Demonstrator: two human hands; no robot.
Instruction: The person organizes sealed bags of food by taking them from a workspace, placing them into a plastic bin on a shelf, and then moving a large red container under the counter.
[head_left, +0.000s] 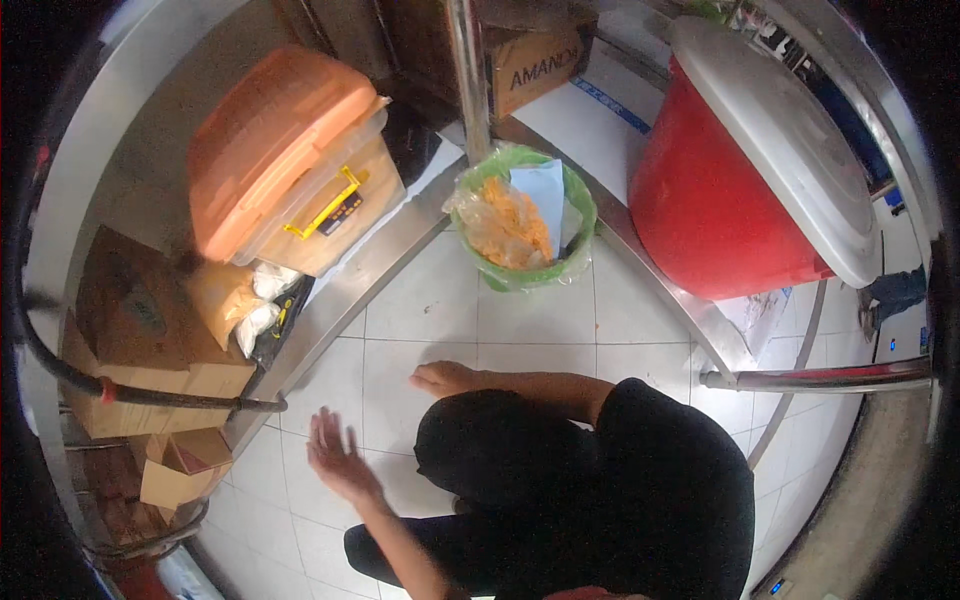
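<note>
My left hand (338, 460) hangs above the white tile floor (420, 310) with its fingers spread and holds nothing. Beyond my bent knee, my right hand (445, 379) reaches leftward, seen edge-on. Its fingers are too foreshortened to tell whether they are curled, and I see no object in them. Both hands are apart from the things around them. Farther ahead stands a waste bin (583, 205) with a green liner, holding orange scraps (510, 225), clear plastic film and a light blue sheet (540, 200).
At the left sit a clear box with an orange lid (265, 130), small bags (262, 310) and cardboard boxes (150, 310). A red tub (690, 190) with a grey lid (780, 130) stands right. Metal frame bars (365, 290) meet at a post (468, 80) behind the bin.
</note>
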